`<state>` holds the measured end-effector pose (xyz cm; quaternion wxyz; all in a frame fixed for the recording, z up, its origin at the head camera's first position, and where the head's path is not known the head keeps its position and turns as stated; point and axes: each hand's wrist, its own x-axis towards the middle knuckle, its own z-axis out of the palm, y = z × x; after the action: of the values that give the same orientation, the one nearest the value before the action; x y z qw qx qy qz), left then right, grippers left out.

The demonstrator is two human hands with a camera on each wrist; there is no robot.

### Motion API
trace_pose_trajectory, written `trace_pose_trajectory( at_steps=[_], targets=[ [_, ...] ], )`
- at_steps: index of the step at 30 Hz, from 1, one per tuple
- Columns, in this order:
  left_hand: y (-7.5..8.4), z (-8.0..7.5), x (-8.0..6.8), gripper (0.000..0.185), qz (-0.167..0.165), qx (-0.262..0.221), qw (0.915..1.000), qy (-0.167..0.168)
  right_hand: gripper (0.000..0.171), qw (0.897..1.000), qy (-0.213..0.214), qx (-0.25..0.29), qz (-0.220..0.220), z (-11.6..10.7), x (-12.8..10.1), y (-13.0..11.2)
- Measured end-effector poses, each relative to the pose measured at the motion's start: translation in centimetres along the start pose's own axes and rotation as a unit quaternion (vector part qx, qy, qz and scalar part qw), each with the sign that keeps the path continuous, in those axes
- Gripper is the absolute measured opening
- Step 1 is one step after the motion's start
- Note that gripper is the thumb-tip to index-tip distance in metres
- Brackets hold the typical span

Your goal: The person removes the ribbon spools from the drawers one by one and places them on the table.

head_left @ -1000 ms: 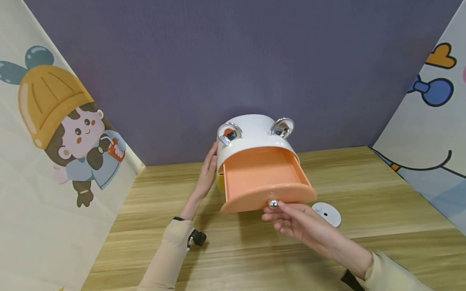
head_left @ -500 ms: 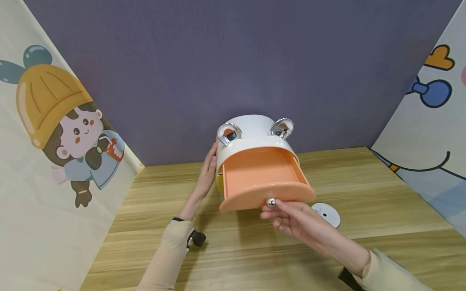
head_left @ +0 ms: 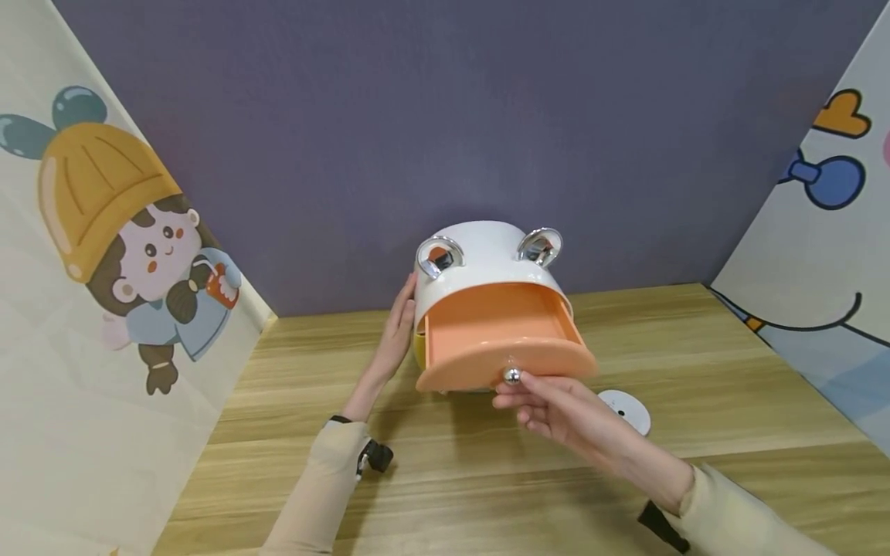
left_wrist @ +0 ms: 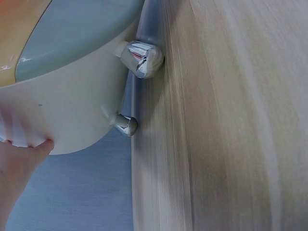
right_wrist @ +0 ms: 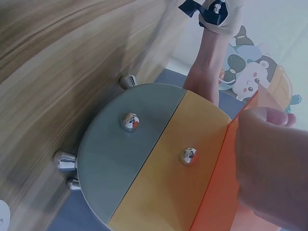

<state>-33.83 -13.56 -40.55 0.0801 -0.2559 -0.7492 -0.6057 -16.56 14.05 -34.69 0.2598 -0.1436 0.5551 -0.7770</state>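
A rounded white drawer box [head_left: 480, 251] with two silver ear-like ornaments stands near the back wall. Its top drawer, an orange one [head_left: 501, 320], is pulled partway out. My right hand [head_left: 566, 421] pinches the silver ball knob [head_left: 512, 376] on that drawer's front. My left hand [head_left: 395, 332] rests with extended fingers against the box's left side. In the right wrist view a yellow drawer front [right_wrist: 168, 178] and a grey-green drawer front [right_wrist: 115, 144], each with a silver knob, sit flush below the orange drawer. Silver feet [right_wrist: 65, 161] hold the box up.
A white disc [head_left: 626, 411] with a dark centre hole lies on the wooden table [head_left: 445, 479], right of the box. A dark purple-grey wall [head_left: 459, 116] rises behind. White side panels with cartoon prints [head_left: 125, 201] border the table.
My right hand has moved inward with the knob, and the orange drawer has slid a little way back into the box. My left hand stays at the box's side.
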Motion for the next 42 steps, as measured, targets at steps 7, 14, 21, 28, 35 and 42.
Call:
trace_pose_trajectory(
  at_steps=[7, 14, 21, 28, 35, 42],
  targets=[
    [3.2, -0.1, -0.8, 0.052, -0.011, 0.0, 0.9998, -0.014, 0.026, 1.0, 0.013, 0.002, -0.001, -0.3, 1.0, -0.3],
    [3.2, 0.0, -0.8, 0.052, -0.014, 0.006, 0.9997, -0.019, 0.025, 0.999, 0.051, -0.002, 0.003, -0.9, 2.3, -0.8],
    [3.3, 0.1, -1.0, 0.052, -0.019, 0.007, 0.9997, -0.014, 0.027, 0.998, 0.053, 0.019, -0.006, -1.4, 3.3, -1.3],
    [3.2, 0.0, -1.0, 0.053, -0.013, 0.007, 0.9997, -0.017, 0.025, 0.998, 0.055, 0.026, -0.017, -1.6, 4.4, -1.4],
    [3.3, -0.1, -1.0, 0.052, -0.016, 0.014, 0.9996, -0.016, 0.025, 0.998, 0.061, 0.031, -0.019, -1.8, 5.4, -1.6],
    [3.2, 0.0, -1.0, 0.052, -0.01, 0.012, 0.9998, -0.012, 0.024, 0.997, 0.07, 0.019, -0.017, -2.0, 5.9, -1.8]
  ],
)
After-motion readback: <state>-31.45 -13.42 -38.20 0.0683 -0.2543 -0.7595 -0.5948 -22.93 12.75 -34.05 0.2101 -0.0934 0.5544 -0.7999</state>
